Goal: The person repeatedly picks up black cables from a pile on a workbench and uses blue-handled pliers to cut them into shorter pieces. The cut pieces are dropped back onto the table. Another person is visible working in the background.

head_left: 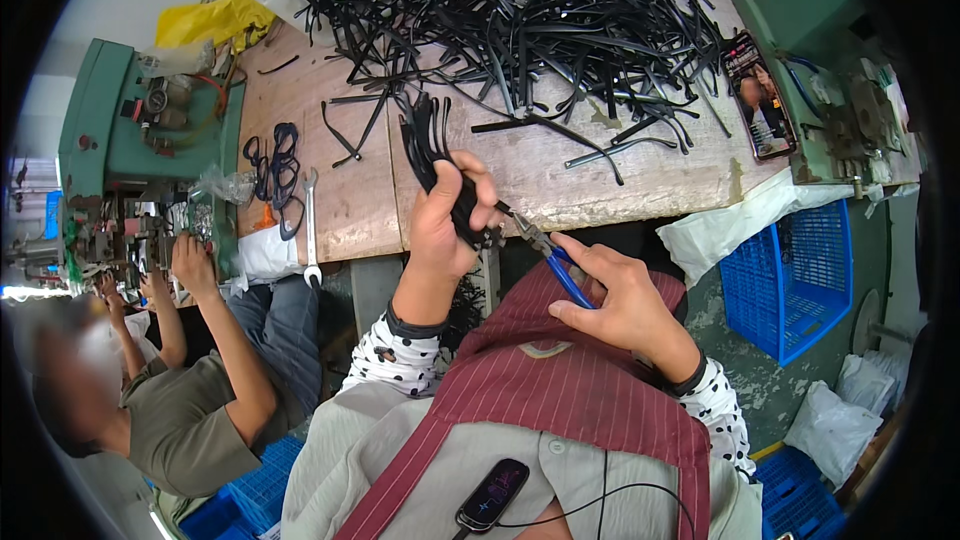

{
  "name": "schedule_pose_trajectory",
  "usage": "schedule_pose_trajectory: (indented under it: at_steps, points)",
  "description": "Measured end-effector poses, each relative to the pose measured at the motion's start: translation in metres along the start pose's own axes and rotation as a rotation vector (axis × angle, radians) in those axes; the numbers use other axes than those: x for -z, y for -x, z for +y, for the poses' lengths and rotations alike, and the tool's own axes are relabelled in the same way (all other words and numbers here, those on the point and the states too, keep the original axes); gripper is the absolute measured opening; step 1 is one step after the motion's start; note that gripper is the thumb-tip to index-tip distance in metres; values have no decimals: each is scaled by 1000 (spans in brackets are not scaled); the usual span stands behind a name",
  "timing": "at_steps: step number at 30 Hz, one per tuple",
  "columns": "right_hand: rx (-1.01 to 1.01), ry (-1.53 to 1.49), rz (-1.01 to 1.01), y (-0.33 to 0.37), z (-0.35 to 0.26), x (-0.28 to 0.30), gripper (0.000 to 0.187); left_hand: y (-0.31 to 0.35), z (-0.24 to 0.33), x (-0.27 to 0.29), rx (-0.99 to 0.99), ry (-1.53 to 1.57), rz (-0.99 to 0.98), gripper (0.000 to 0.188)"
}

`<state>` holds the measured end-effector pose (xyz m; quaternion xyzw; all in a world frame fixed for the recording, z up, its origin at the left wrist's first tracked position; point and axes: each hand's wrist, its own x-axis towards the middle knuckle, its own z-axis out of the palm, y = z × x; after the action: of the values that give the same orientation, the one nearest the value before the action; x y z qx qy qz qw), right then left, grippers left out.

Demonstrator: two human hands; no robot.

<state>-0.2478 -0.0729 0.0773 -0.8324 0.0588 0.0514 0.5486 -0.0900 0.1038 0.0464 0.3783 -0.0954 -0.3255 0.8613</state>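
Wooden bench (365, 205), black eyeglass temples (540, 25) heaped top center; blue crate (750, 285) at right, contents unclear. Left hand (448, 215) grips temple bundle (422, 138), right hand (632, 305) grasps blue-handled pliers (569, 277).

A thick bundle of slim black eyeglass arms (419, 135), ends fanned at the top, leans slightly leftward inside the curled left hand (446, 218); blue-handled pliers (543, 245) with a metal head slant across the right hand (625, 302), tips pointing up and left toward the bundle's lower part

Eyeglass arms (525, 35) on bench (365, 210), wrench (311, 225) left, crate (748, 285) right (lower)
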Motion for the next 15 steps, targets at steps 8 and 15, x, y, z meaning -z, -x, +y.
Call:
schedule_pose_trajectory:
  at_steps: [8,15]
  points:
    - [138,76,35,8,2,-2,77,-68,-17,-28,-617,-1690,-145,23]
    - [210,117,71,8,3,-7,79,-102,-44,-23,-767,-2047,-346,6]
